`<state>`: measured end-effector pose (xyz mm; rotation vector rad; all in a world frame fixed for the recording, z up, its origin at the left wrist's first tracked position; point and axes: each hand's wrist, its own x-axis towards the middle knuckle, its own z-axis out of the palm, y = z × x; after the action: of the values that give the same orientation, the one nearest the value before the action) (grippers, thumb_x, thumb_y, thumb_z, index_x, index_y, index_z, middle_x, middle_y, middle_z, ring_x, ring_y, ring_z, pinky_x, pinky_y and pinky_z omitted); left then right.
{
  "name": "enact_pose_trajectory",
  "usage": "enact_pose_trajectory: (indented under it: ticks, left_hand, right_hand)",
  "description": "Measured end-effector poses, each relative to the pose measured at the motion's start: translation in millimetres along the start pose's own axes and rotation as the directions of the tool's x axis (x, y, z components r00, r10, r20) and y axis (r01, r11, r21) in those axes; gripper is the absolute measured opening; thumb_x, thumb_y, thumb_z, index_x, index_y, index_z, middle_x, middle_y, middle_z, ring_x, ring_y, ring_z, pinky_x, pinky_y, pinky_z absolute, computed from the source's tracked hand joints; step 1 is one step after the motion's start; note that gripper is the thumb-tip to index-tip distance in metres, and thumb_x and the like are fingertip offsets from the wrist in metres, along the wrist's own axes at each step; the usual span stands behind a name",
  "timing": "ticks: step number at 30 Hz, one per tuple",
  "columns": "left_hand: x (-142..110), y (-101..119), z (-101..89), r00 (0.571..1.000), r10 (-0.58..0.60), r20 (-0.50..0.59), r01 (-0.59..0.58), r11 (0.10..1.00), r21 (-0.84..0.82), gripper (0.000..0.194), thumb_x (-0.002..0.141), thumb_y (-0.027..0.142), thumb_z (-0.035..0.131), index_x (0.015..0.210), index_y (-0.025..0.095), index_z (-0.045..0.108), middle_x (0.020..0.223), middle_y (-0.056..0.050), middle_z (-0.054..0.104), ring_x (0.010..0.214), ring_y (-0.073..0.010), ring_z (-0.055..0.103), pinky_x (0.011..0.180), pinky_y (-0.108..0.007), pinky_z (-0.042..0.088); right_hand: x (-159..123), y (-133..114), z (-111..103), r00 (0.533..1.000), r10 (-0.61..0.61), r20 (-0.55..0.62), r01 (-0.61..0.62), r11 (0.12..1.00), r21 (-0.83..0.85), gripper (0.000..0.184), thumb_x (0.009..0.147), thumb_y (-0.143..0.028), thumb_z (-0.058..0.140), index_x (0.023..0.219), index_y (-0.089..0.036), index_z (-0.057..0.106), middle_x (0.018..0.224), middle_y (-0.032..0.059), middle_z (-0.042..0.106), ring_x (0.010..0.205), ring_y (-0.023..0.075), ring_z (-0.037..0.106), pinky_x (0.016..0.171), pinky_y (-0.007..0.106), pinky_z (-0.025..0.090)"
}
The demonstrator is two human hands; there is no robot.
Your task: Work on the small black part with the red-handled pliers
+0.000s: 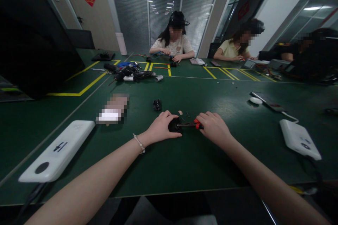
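Between the thumb and fingers of my left hand point(163, 126) sits a small black part point(173, 126), held down on the green table point(185, 168). My right hand point(213, 125) is wrapped round the red and black handles of a pair of long-nose pliers point(188, 124). Their jaws point left and reach the black part; whether they grip anything there is too small to tell. Just beyond the pliers lie a pale chip point(180, 113) and some tiny dark bits point(187, 114). Behind my left hand stands another small black part point(157, 104).
White power banks lie left point(59, 151) and right point(300, 139). A phone point(267, 101) and white oval object point(255, 101) are at right, a blurred-out object point(113, 108) at left. Farther back are a tool-and-cable pile point(129, 71) and a monitor point(31, 35). Several people point(173, 40) sit across.
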<state>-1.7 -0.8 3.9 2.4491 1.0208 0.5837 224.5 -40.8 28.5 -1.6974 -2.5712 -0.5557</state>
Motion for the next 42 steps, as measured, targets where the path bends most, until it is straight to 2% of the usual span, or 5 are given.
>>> enact_pose_trajectory:
  ticks: [9,18,25,34,42]
  left_hand:
    - [-0.3,0.7,0.3,1.000,0.004,-0.004,-0.004,1.000,0.006,0.063,0.065,0.054,0.062,0.117,0.024,0.045,0.101,-0.005,0.045,0.092,-0.0235,0.046,0.078,-0.037,0.043]
    - [-0.1,-0.7,1.1,1.000,0.009,-0.010,-0.009,1.000,0.006,0.063,0.064,0.054,0.063,0.117,0.024,0.045,0.100,-0.005,0.045,0.091,-0.0232,0.047,0.077,-0.037,0.043]
    - [-0.2,-0.4,0.7,1.000,-0.002,0.008,0.002,1.000,0.005,0.064,0.064,0.056,0.061,0.117,0.024,0.045,0.102,-0.005,0.045,0.092,-0.0238,0.046,0.077,-0.037,0.043]
    - [-0.3,1.1,0.0,1.000,-0.010,0.002,0.010,1.000,0.001,0.064,0.064,0.055,0.062,0.117,0.024,0.045,0.102,-0.005,0.046,0.092,-0.0238,0.047,0.076,-0.037,0.043]
    - [0.2,1.0,0.8,1.000,-0.005,-0.003,0.005,1.000,0.011,0.064,0.064,0.055,0.062,0.117,0.024,0.045,0.101,-0.005,0.046,0.092,-0.0239,0.047,0.077,-0.037,0.043]
  right_hand:
    - [0.2,1.1,6.3,1.000,0.007,0.024,-0.008,0.999,0.031,0.019,0.068,-0.020,0.056,0.086,-0.019,0.058,0.085,0.0046,0.060,0.077,0.0199,0.050,0.066,0.032,0.036]
    - [1.2,1.3,0.4,1.000,-0.008,0.014,0.008,1.000,-0.004,0.026,0.066,-0.018,0.059,0.091,-0.017,0.058,0.090,0.0056,0.060,0.082,0.0213,0.049,0.070,0.034,0.036]
    - [0.8,1.6,6.0,0.999,0.014,0.040,-0.016,0.999,0.052,0.021,0.068,-0.019,0.056,0.089,-0.018,0.059,0.087,0.0046,0.060,0.079,0.0198,0.049,0.068,0.032,0.036]
    - [1.1,0.2,0.9,1.000,-0.015,-0.002,0.015,1.000,-0.021,0.023,0.066,-0.018,0.059,0.090,-0.017,0.058,0.091,0.0059,0.060,0.082,0.0212,0.049,0.070,0.033,0.036]
    - [1.1,-0.4,1.0,0.999,0.012,0.043,-0.013,1.000,0.011,0.022,0.067,-0.019,0.058,0.088,-0.018,0.059,0.089,0.0056,0.060,0.080,0.0208,0.050,0.068,0.033,0.036]
